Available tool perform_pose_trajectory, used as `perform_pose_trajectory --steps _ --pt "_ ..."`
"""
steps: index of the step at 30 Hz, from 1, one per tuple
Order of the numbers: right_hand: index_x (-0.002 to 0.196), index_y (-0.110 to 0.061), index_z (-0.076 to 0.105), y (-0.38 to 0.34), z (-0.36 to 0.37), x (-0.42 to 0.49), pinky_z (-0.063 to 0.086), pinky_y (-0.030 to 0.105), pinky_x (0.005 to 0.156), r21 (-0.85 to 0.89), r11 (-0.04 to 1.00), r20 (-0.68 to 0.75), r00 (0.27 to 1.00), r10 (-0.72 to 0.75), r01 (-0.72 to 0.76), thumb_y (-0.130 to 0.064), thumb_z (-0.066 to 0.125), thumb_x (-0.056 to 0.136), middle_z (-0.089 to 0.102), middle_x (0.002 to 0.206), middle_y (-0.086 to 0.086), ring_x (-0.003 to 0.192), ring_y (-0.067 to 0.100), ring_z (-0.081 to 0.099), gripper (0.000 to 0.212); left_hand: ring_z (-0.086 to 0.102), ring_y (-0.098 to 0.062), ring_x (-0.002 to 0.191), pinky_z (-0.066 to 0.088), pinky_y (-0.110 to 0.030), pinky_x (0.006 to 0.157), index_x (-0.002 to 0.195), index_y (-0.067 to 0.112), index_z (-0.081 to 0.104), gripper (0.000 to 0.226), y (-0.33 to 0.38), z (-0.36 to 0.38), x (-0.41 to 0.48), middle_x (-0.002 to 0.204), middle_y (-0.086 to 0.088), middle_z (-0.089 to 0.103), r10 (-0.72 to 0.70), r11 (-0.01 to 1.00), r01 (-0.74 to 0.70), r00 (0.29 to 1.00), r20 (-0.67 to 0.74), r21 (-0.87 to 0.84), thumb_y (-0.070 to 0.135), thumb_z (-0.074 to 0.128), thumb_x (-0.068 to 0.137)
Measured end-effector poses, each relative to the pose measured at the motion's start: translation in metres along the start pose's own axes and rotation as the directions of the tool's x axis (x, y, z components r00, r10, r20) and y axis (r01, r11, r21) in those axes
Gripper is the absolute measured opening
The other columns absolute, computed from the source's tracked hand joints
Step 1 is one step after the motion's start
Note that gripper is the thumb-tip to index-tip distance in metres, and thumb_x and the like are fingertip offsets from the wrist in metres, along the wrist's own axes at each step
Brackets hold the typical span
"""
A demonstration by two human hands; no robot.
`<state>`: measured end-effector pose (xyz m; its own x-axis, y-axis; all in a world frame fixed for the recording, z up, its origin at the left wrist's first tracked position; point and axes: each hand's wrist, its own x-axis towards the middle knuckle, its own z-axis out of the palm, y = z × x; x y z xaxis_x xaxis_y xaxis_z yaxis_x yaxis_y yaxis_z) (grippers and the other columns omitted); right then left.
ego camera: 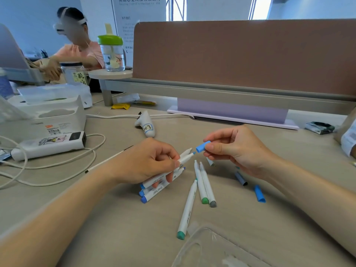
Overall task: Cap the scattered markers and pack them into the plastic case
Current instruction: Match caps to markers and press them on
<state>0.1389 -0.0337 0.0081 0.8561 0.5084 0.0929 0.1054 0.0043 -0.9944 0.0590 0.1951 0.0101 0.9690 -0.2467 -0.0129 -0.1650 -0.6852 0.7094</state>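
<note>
Left hand [146, 162] grips the markers [185, 159] mid-barrel; right hand [237, 151] pinches the blue cap [201, 147] just beside their tips (likely light, stiff, slippery plastic).

Only the person's two hands and forearms show, all bare. The left hand [146, 162] has slim fingers, and the nails at the grip are short, rounded and plain. The right hand [237, 151] has the same short, plain nails at its fingertips, with fine knuckle creases just behind the grip. Back from each grip, the left forearm [57, 212] and right forearm [312, 189] run smooth and bare from wrist to picture edge.
</note>
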Motion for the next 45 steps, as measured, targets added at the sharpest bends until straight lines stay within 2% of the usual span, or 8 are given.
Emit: perform_pose_trajectory --steps 8,13,22,28,31,36,40,45 --pt "0.086 -0.003 0.073 0.000 0.009 -0.006 0.057 0.023 0.061 -0.118 0.991 0.054 0.997 -0.051 0.057 0.007 0.074 0.074 0.074 0.074 0.013 0.064 0.020 0.071 0.015 0.061 -0.018 0.053 0.051 -0.025 0.059 0.097 0.013 0.068 0.011 -0.001 0.003 0.000 0.073 -0.002 0.074 0.042 0.996 -0.043 0.999 -0.014 -0.074 0.021 0.060 0.096" --pt "0.084 -0.001 0.074 0.001 0.010 -0.006 0.056 0.024 0.058 -0.180 0.978 0.048 0.994 -0.100 0.107 0.008 0.074 0.075 0.072 0.068 0.012 0.058 0.018 0.068 0.012 0.063 -0.020 0.056 0.057 -0.039 0.063 0.102 0.010 0.069 0.016 0.000 0.002 0.000 0.076 -0.004 0.074 0.083 0.991 -0.085 0.996 -0.022 -0.101 0.022 0.062 0.094" --pt "0.081 0.000 0.074 0.004 0.011 -0.005 0.057 0.023 0.055 -0.262 0.951 0.037 0.986 -0.160 0.164 0.010 0.072 0.079 0.071 0.065 0.013 0.054 0.017 0.067 0.011 0.064 -0.020 0.054 0.057 -0.033 0.058 0.101 0.009 0.068 0.014 -0.002 0.012 0.005 0.071 -0.006 0.073 0.056 0.982 -0.057 0.998 -0.015 -0.178 0.020 0.061 0.095" --pt "0.092 -0.008 0.075 0.004 0.010 -0.002 0.055 0.026 0.060 -0.236 0.965 0.011 0.993 -0.117 0.116 -0.021 0.066 0.088 0.069 0.068 0.005 0.056 0.017 0.062 0.017 0.062 -0.018 0.053 0.055 -0.027 0.057 0.100 0.002 0.066 0.016 -0.005 0.005 0.005 0.077 -0.014 0.072 -0.047 0.908 0.049 0.999 0.016 -0.415 0.014 0.057 0.096" --pt "0.092 -0.007 0.075 0.010 0.005 0.001 0.050 0.026 0.054 -0.284 0.953 -0.081 0.988 -0.133 0.105 -0.023 0.062 0.094 0.063 0.065 0.005 0.052 0.017 0.056 0.021 0.065 -0.020 0.055 0.057 -0.029 0.057 0.097 0.000 0.065 0.015 -0.011 -0.005 0.003 0.080 -0.017 0.073 -0.151 0.886 0.137 0.988 0.004 -0.443 0.011 0.055 0.098" --pt "0.085 -0.011 0.076 0.017 -0.009 0.008 0.044 0.025 0.049 -0.370 0.926 -0.166 0.975 -0.146 0.075 -0.020 0.062 0.096 0.060 0.060 0.002 0.049 0.016 0.051 0.019 0.071 -0.022 0.062 0.062 -0.035 0.065 0.092 0.007 0.072 0.014 -0.023 -0.014 0.006 0.076 -0.011 0.074 -0.307 0.940 0.258 0.925 -0.223 -0.223 0.019 0.066 0.093" --pt "0.083 -0.014 0.076 0.019 -0.013 0.009 0.041 0.022 0.047 -0.432 0.899 -0.162 0.974 -0.156 0.072 -0.020 0.062 0.096 0.061 0.058 -0.001 0.049 0.016 0.051 0.020 0.068 -0.008 0.068 0.053 -0.022 0.066 0.080 0.021 0.075 0.014 -0.027 -0.015 0.008 0.067 0.004 0.072 -0.261 0.934 0.326 0.902 -0.345 0.146 0.035 0.075 0.083" --pt "0.083 -0.015 0.076 0.020 -0.014 0.009 0.041 0.019 0.046 -0.484 0.871 -0.146 0.974 -0.176 0.085 -0.019 0.061 0.096 0.060 0.054 -0.007 0.047 0.007 0.050 0.020 0.060 -0.008 0.074 0.051 -0.026 0.069 0.075 0.023 0.073 0.018 -0.029 -0.014 0.011 0.076 0.009 0.066 -0.236 0.884 0.360 0.894 -0.380 0.298 0.039 0.081 0.077"
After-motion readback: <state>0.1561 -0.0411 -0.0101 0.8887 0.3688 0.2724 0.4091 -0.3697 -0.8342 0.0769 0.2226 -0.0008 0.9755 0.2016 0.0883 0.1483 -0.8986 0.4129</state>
